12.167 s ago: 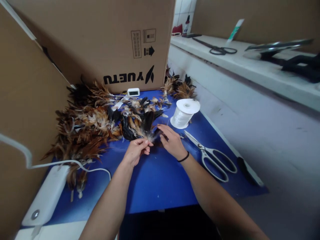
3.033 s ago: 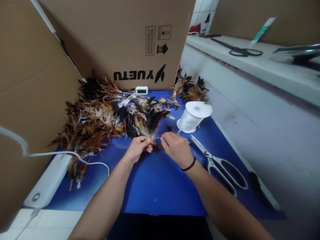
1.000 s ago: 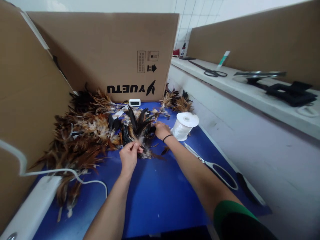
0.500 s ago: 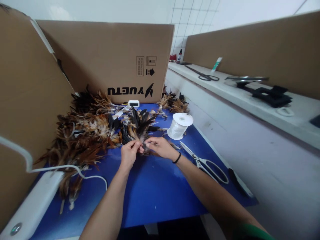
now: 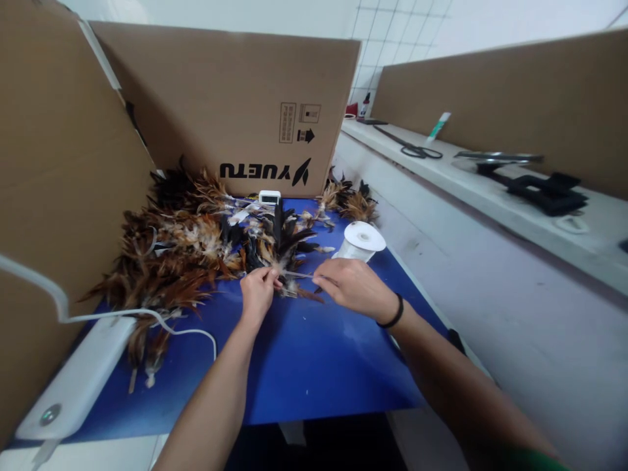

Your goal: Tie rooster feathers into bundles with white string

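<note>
At the middle of the blue table, my left hand pinches the base of a bunch of dark feathers, which fan out upward with pale fluff at the bottom. A thin pale strip runs straight from that base to my right hand, whose fingers are closed on its other end. Whether the strip is ribbon or thread is too small to tell. Just behind my right hand stands a white spool, its lower part covered by the hand. My right forearm hides most of the scissors.
Brown and black feathers are heaped on the left, with another cluster at the back right. A white cable crosses above a white oblong device. Cardboard walls the back; a ledge with tools runs along the right.
My right hand has moved right, away from my left, drawing the pale strip out between them. My left hand stays at the feather base. The view has shifted slightly.
</note>
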`<state>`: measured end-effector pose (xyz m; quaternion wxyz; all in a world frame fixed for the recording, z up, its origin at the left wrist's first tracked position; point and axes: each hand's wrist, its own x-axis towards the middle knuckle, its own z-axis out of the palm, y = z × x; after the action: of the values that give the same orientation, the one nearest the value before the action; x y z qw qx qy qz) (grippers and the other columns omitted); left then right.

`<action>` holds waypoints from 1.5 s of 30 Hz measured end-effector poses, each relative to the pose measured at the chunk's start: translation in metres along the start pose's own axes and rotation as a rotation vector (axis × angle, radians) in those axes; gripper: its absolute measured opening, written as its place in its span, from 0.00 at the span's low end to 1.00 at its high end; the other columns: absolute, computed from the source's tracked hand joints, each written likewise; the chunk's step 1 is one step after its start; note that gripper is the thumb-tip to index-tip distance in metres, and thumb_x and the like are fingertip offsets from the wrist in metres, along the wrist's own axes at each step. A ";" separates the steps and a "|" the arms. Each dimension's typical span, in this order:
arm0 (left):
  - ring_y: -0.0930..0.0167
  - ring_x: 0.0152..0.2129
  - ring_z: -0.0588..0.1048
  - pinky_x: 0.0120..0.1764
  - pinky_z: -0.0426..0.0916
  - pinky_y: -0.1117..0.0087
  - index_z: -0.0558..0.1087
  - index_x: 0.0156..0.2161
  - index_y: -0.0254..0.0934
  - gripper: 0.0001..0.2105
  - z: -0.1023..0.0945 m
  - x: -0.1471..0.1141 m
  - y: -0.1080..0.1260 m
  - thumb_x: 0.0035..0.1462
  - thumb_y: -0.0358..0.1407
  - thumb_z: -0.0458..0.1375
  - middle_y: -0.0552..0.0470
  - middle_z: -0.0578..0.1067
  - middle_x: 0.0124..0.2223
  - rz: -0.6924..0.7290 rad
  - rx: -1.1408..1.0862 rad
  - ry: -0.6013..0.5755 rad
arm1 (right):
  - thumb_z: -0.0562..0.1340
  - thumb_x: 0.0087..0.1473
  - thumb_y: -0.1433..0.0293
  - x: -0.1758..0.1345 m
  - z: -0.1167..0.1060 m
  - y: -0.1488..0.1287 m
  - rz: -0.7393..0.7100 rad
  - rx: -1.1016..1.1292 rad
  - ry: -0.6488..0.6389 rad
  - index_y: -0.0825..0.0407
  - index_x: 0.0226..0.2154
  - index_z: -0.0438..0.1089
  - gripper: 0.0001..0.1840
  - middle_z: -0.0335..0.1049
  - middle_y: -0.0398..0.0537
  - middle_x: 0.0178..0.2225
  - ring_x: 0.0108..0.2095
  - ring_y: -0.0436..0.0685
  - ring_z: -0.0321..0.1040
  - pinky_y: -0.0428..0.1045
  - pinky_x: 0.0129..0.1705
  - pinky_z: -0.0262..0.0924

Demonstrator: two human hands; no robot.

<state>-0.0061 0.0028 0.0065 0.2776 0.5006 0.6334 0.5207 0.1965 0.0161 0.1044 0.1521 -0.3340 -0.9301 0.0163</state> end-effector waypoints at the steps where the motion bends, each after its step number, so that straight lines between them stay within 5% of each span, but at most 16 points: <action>1: 0.72 0.18 0.75 0.27 0.68 0.73 0.73 0.24 0.36 0.11 -0.002 0.000 0.001 0.54 0.37 0.53 0.54 0.75 0.21 0.007 0.009 0.022 | 0.54 0.59 0.69 -0.002 -0.003 0.002 -0.011 -0.001 0.031 0.54 0.32 0.72 0.12 0.73 0.50 0.30 0.34 0.54 0.68 0.48 0.36 0.56; 6: 0.72 0.20 0.76 0.30 0.68 0.73 0.74 0.26 0.36 0.11 -0.007 0.002 0.006 0.54 0.38 0.54 0.54 0.76 0.22 0.041 0.029 0.121 | 0.58 0.57 0.63 -0.018 -0.012 0.022 0.012 -0.023 0.277 0.52 0.32 0.72 0.12 0.72 0.50 0.31 0.35 0.56 0.67 0.52 0.41 0.58; 10: 0.71 0.21 0.76 0.32 0.69 0.72 0.75 0.28 0.36 0.11 -0.010 0.002 0.006 0.55 0.39 0.54 0.55 0.76 0.23 0.073 0.014 0.169 | 0.57 0.55 0.55 -0.016 -0.012 0.054 0.410 -0.189 0.514 0.54 0.37 0.72 0.19 0.70 0.57 0.38 0.43 0.63 0.65 0.57 0.47 0.57; 15: 0.71 0.21 0.76 0.33 0.69 0.72 0.76 0.29 0.36 0.12 -0.011 0.002 0.005 0.55 0.40 0.55 0.55 0.76 0.23 0.098 0.022 0.193 | 0.57 0.47 0.45 0.005 -0.006 0.089 0.698 -0.243 0.182 0.57 0.48 0.67 0.36 0.68 0.62 0.41 0.43 0.68 0.65 0.59 0.44 0.59; 22: 0.71 0.20 0.76 0.32 0.69 0.72 0.76 0.29 0.36 0.12 -0.010 0.003 0.004 0.55 0.41 0.55 0.54 0.76 0.23 0.091 0.009 0.196 | 0.60 0.50 0.58 0.008 -0.007 0.126 0.445 -0.126 0.009 0.59 0.54 0.63 0.33 0.66 0.62 0.49 0.52 0.67 0.61 0.58 0.54 0.55; 28: 0.71 0.20 0.76 0.31 0.70 0.72 0.75 0.30 0.35 0.11 -0.011 0.002 0.008 0.55 0.41 0.55 0.54 0.76 0.23 0.116 -0.027 0.185 | 0.63 0.44 0.63 0.002 -0.038 0.162 0.233 -0.008 -0.203 0.51 0.54 0.64 0.33 0.62 0.52 0.56 0.56 0.64 0.59 0.59 0.59 0.53; 32: 0.72 0.20 0.75 0.30 0.70 0.72 0.75 0.29 0.35 0.11 -0.014 -0.001 0.014 0.55 0.40 0.55 0.54 0.76 0.23 0.127 -0.049 0.171 | 0.66 0.42 0.61 0.005 -0.046 0.131 0.125 -0.058 0.018 0.50 0.51 0.67 0.31 0.61 0.53 0.57 0.61 0.67 0.52 0.62 0.61 0.48; 35: 0.72 0.19 0.75 0.29 0.70 0.72 0.75 0.28 0.35 0.11 -0.014 -0.004 0.018 0.55 0.40 0.56 0.54 0.75 0.22 0.126 -0.103 0.132 | 0.62 0.49 0.61 0.015 -0.025 0.077 -0.021 0.144 0.199 0.51 0.52 0.65 0.26 0.65 0.53 0.54 0.57 0.62 0.59 0.59 0.60 0.52; 39: 0.73 0.18 0.73 0.27 0.70 0.72 0.74 0.28 0.35 0.11 -0.012 -0.005 0.016 0.54 0.40 0.56 0.54 0.74 0.21 0.106 -0.224 0.040 | 0.63 0.47 0.66 0.037 0.029 0.016 -0.079 0.387 0.143 0.53 0.53 0.63 0.29 0.64 0.56 0.54 0.55 0.61 0.61 0.57 0.54 0.58; 41: 0.73 0.18 0.73 0.27 0.70 0.72 0.74 0.28 0.34 0.11 -0.012 -0.004 0.014 0.54 0.40 0.56 0.55 0.74 0.21 0.089 -0.270 -0.002 | 0.61 0.49 0.68 0.045 0.051 0.002 0.009 0.512 0.018 0.54 0.47 0.66 0.21 0.73 0.51 0.41 0.40 0.56 0.70 0.52 0.42 0.64; 43: 0.73 0.18 0.73 0.27 0.70 0.72 0.74 0.28 0.35 0.10 -0.012 -0.003 0.012 0.53 0.40 0.57 0.55 0.74 0.21 0.060 -0.279 -0.012 | 0.57 0.54 0.66 0.046 0.061 -0.002 0.122 0.602 -0.088 0.54 0.39 0.69 0.11 0.71 0.43 0.26 0.27 0.51 0.68 0.47 0.32 0.62; 45: 0.73 0.17 0.73 0.27 0.70 0.72 0.74 0.27 0.35 0.10 -0.012 -0.001 0.011 0.53 0.40 0.56 0.55 0.74 0.20 0.031 -0.237 0.012 | 0.54 0.58 0.64 0.040 0.059 0.000 0.167 0.619 -0.098 0.53 0.32 0.70 0.13 0.68 0.41 0.21 0.23 0.49 0.64 0.45 0.29 0.58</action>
<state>-0.0126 -0.0036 0.0208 0.3228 0.4709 0.5614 0.5990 0.1502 0.0454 0.0586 0.1998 -0.3457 -0.8566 0.3268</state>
